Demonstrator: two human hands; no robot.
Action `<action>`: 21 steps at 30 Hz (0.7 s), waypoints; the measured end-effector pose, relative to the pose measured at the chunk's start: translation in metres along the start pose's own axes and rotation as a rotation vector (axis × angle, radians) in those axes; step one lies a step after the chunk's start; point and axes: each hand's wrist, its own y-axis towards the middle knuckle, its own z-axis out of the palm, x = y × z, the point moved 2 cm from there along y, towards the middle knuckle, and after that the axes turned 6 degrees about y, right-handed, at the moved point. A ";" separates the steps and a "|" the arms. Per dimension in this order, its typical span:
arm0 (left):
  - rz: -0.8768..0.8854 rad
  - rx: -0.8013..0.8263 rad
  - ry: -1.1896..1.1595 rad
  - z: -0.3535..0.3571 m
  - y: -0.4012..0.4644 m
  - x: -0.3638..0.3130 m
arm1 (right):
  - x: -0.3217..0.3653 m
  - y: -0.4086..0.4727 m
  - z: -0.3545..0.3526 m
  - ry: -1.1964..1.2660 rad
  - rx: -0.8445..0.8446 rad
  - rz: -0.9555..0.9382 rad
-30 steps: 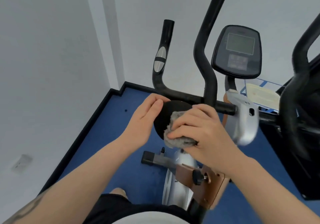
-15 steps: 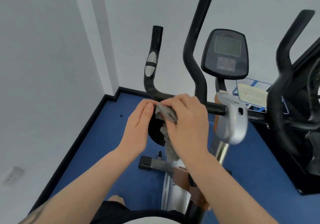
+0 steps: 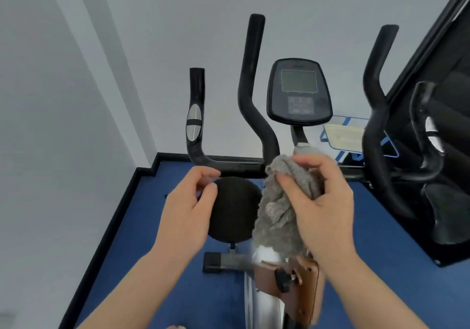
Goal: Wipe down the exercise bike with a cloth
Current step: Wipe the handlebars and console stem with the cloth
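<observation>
The exercise bike stands in front of me with black handlebars [image 3: 250,87], a horizontal bar [image 3: 236,167] and a dark console [image 3: 298,92]. A round black pad [image 3: 235,209] sits below the bar. My right hand [image 3: 323,201] grips a fluffy grey cloth [image 3: 279,209], bunched up and hanging down just right of the pad, near the stem. My left hand [image 3: 188,206] hovers at the pad's left edge with fingers loosely curled, holding nothing; whether it touches the pad is unclear.
White walls meet at a corner on the left, with a black skirting [image 3: 122,201] along the blue floor [image 3: 142,252]. A second black machine [image 3: 432,150] stands close on the right. A blue-framed tray [image 3: 343,135] lies behind the console.
My right hand lifted the cloth off the pad and horizontal bar and moved right, the cloth now hanging free. My left hand let go of the pad's rim and drew back slightly.
</observation>
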 end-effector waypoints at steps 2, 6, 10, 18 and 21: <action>0.083 -0.029 0.117 0.006 0.002 -0.015 | -0.008 0.010 -0.004 -0.059 -0.124 0.038; 0.185 0.009 0.410 0.019 0.012 -0.034 | -0.028 0.002 0.024 -0.174 -0.007 0.023; 0.196 0.011 0.555 0.020 0.010 -0.029 | -0.053 -0.030 0.028 -0.128 0.065 -0.018; 0.278 -0.096 0.694 0.023 0.007 -0.030 | -0.049 0.001 0.026 -0.234 0.065 -0.072; 0.283 -0.102 0.686 0.023 0.007 -0.029 | -0.051 -0.026 0.031 -0.247 -0.027 -0.061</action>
